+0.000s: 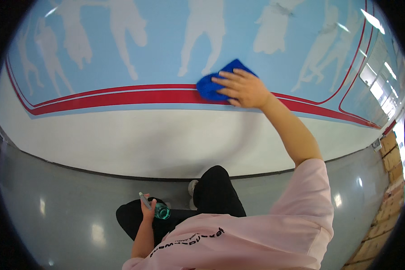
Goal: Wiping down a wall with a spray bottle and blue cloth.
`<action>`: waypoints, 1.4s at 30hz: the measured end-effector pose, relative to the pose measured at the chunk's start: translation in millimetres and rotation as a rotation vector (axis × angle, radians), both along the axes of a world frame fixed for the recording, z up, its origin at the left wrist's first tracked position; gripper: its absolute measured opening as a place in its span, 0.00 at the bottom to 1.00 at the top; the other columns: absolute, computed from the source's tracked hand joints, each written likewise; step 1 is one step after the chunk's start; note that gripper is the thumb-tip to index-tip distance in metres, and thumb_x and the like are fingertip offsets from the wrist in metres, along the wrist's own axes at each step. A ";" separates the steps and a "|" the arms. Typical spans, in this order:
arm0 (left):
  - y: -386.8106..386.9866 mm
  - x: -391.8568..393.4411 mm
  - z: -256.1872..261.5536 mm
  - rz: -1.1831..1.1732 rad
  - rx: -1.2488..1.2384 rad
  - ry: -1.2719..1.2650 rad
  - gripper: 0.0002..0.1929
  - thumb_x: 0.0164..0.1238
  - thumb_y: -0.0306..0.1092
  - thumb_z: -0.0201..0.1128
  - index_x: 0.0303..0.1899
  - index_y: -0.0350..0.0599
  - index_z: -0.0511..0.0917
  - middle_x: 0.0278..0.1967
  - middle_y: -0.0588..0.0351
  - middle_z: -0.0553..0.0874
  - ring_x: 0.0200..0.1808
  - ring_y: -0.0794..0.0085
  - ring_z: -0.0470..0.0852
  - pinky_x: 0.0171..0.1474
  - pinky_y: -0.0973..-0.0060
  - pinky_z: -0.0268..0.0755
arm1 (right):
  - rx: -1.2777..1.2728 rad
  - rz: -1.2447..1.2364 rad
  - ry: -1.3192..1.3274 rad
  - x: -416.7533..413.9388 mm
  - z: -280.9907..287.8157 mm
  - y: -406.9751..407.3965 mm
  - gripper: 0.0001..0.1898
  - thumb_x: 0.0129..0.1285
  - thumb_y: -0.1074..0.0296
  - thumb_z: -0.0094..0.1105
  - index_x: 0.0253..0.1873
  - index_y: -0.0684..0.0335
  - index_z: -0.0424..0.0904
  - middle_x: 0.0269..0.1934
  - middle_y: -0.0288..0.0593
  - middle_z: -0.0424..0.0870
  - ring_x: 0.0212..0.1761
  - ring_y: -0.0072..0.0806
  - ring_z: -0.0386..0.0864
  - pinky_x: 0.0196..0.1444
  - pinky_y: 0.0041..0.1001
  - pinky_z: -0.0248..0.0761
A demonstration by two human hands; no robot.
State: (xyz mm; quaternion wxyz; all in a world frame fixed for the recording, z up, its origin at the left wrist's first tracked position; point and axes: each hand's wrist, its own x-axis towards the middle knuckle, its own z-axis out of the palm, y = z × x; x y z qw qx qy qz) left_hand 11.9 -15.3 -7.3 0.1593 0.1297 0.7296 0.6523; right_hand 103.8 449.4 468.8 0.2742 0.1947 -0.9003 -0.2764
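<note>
My right hand (241, 88) presses a blue cloth (209, 88) flat against a glossy light-blue wall panel (162, 67) with pale human silhouettes. The cloth lies over the panel's red border stripe (128, 98), its upper corner reaching the feet of a silhouette. Low at my left side, near my knee, my left hand (148, 207) holds a green translucent spray bottle (162, 211) with a grey-and-white trigger head (144, 199). Part of the bottle is hidden by my fingers.
Below the panel runs a white wall section (138, 141) down to a dark baseboard (121, 176) and a shiny grey floor (71, 202). Stacked wooden crates (384, 216) stand at the right. A small box (376, 145) is fixed low on the wall there.
</note>
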 end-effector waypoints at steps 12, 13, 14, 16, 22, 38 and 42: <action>-3.8 -6.8 -16.7 -0.010 -0.037 0.004 0.28 0.60 0.40 0.68 0.58 0.43 0.65 0.52 0.52 0.71 0.44 0.69 0.77 0.47 0.71 0.71 | -0.262 -0.094 1.181 -5.4 196.0 39.8 0.21 0.61 0.67 0.53 0.58 0.71 0.73 0.63 0.58 0.70 0.66 0.53 0.65 0.69 0.43 0.53; -2.8 -7.0 -14.5 -0.023 -0.072 -0.012 0.28 0.60 0.40 0.68 0.58 0.43 0.65 0.52 0.52 0.71 0.44 0.69 0.77 0.48 0.71 0.71 | -0.273 -0.104 1.244 -10.7 194.9 37.2 0.22 0.62 0.66 0.53 0.58 0.71 0.73 0.62 0.58 0.71 0.66 0.53 0.65 0.69 0.43 0.53; -0.5 -6.7 -12.9 -0.032 -0.071 -0.013 0.28 0.60 0.40 0.68 0.58 0.43 0.65 0.52 0.52 0.71 0.44 0.69 0.77 0.48 0.71 0.71 | -0.255 -0.144 1.252 -13.6 186.9 34.0 0.22 0.62 0.65 0.53 0.57 0.72 0.73 0.61 0.59 0.71 0.65 0.53 0.65 0.70 0.44 0.52; -11.4 -3.1 -7.0 -0.019 -0.068 -0.014 0.27 0.61 0.40 0.67 0.57 0.43 0.66 0.51 0.52 0.71 0.43 0.69 0.77 0.48 0.70 0.71 | -0.252 -0.109 1.156 -31.8 148.4 24.0 0.21 0.59 0.65 0.54 0.54 0.72 0.74 0.60 0.60 0.72 0.64 0.55 0.67 0.69 0.48 0.53; -1.6 -5.4 -7.6 -0.057 -0.044 0.085 0.28 0.59 0.45 0.68 0.56 0.41 0.66 0.49 0.53 0.71 0.45 0.69 0.76 0.47 0.70 0.72 | -0.182 -0.016 0.790 -5.9 37.1 11.4 0.20 0.50 0.65 0.61 0.50 0.61 0.80 0.62 0.45 0.74 0.66 0.43 0.68 0.67 0.44 0.57; -11.3 -9.7 -23.4 -0.057 -0.037 0.091 0.29 0.59 0.43 0.70 0.57 0.43 0.65 0.52 0.54 0.72 0.40 0.71 0.79 0.43 0.72 0.72 | -0.118 -0.066 0.999 -26.6 133.0 -29.2 0.23 0.53 0.67 0.57 0.53 0.72 0.74 0.59 0.60 0.72 0.65 0.55 0.66 0.66 0.46 0.58; -4.0 -6.1 -10.5 -0.071 -0.048 0.067 0.29 0.59 0.43 0.70 0.57 0.43 0.66 0.49 0.54 0.73 0.39 0.72 0.78 0.43 0.72 0.72 | -0.139 -0.106 0.999 -30.1 85.9 -13.3 0.22 0.55 0.65 0.58 0.54 0.68 0.75 0.61 0.57 0.72 0.65 0.52 0.67 0.66 0.45 0.59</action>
